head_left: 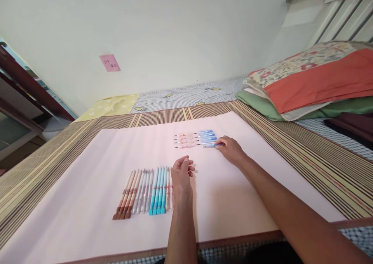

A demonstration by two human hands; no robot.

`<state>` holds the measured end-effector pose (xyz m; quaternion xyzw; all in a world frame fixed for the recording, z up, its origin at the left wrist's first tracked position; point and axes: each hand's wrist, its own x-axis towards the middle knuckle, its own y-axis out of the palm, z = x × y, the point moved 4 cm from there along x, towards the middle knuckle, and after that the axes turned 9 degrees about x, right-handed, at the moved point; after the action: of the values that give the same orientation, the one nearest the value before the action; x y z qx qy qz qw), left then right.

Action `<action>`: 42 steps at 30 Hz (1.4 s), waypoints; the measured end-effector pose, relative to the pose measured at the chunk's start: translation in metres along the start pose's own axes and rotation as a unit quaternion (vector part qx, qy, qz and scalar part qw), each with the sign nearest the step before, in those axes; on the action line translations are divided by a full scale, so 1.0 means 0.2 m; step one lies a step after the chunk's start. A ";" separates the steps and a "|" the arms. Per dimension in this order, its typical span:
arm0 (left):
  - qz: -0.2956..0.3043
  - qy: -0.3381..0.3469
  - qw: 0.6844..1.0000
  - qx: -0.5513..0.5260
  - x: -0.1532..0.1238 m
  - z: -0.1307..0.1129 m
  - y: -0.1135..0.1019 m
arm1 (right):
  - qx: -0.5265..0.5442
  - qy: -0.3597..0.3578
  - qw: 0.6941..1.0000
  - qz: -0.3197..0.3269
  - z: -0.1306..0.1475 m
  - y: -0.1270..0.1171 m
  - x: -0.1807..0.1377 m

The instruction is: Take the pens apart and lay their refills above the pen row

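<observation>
A pale pink sheet (pixel 96 178) lies on a striped bamboo mat. Near its front, several pens (pixel 144 192) lie side by side in a row: brown-capped, clear and light blue ones. Farther back lies a smaller group of blue-capped pens (pixel 194 138). My right hand (pixel 230 149) reaches to that group and pinches the blue end of its nearest pen (pixel 210 145). My left hand (pixel 181 172) hovers just right of the front row, fingers curled loosely, with nothing visible in them.
The striped mat (pixel 305 147) covers a bed beside a white wall with a pink note (pixel 110 62). Folded quilts and a floral pillow (pixel 309 79) are stacked at the right. A dark wooden frame (pixel 26 85) stands at the left.
</observation>
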<state>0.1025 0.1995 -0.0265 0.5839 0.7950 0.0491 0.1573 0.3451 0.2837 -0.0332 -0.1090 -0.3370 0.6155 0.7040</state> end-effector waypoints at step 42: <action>0.014 -0.009 1.000 0.021 -0.01 0.02 0.03 | -0.153 -0.120 0.980 -0.039 0.05 0.07 0.01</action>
<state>0.1098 0.1983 -0.0276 0.5984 0.7861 0.0293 0.1520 0.3276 0.2859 -0.0330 -0.1270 -0.5132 0.5373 0.6571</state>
